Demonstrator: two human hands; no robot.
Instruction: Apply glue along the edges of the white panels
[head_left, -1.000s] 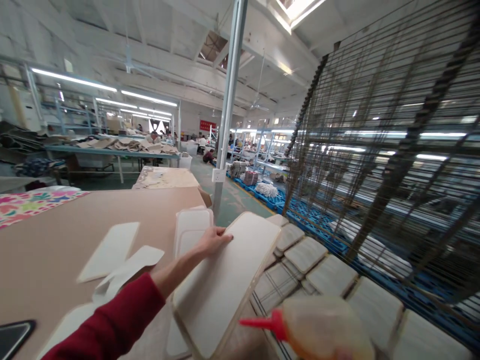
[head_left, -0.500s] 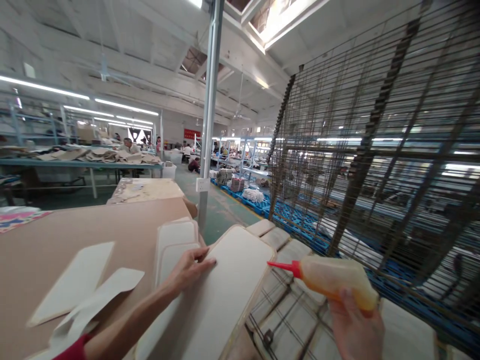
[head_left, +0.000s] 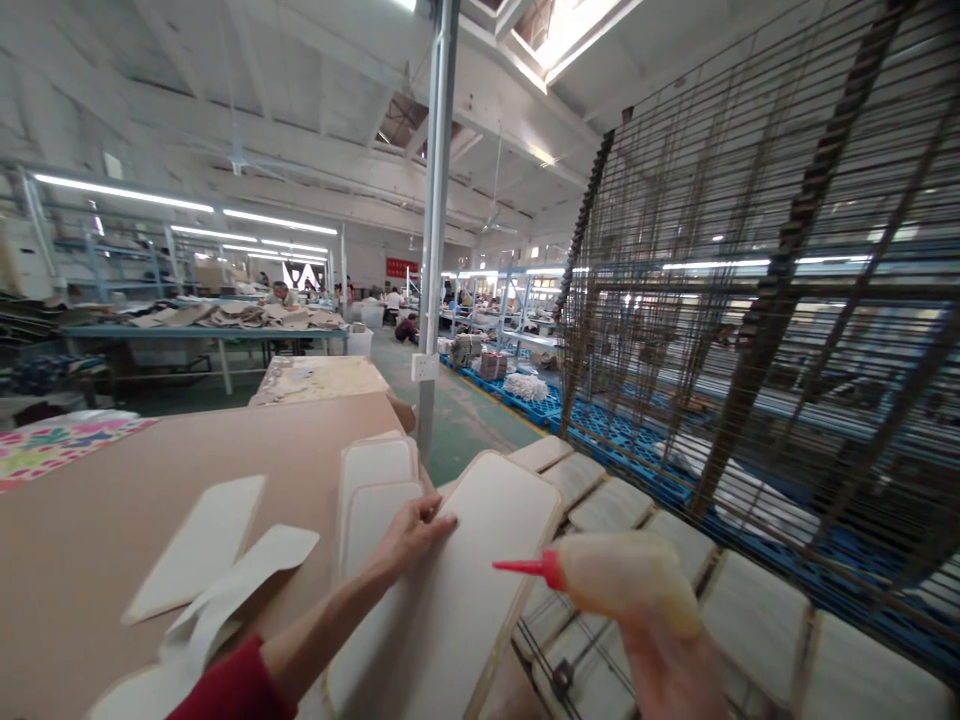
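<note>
My left hand (head_left: 414, 532) grips the left edge of a long white panel (head_left: 480, 560) with rounded corners and a yellowish rim, its thumb lying on the face. In my right hand (head_left: 671, 665), slightly blurred, is a translucent squeeze bottle (head_left: 626, 575) of amber liquid with a red nozzle (head_left: 525, 567). The bottle lies nearly level, and its nozzle points left, in front of the panel's face near the right edge. Behind my left hand rest other white rounded panels (head_left: 379, 465), stacked on the brown table.
White cut pieces (head_left: 199, 545) and curled strips (head_left: 240, 580) lie on the brown table (head_left: 300, 430). To the right, several pale panels (head_left: 757, 610) sit on a wire rack. A tall wire rack (head_left: 712, 250) leans beyond, and a metal post (head_left: 433, 250) stands ahead.
My right hand has brought the bottle left and lower, so the nozzle moved from the panel's right edge to over its face. The camera view has swung left; my left hand keeps its hold.
</note>
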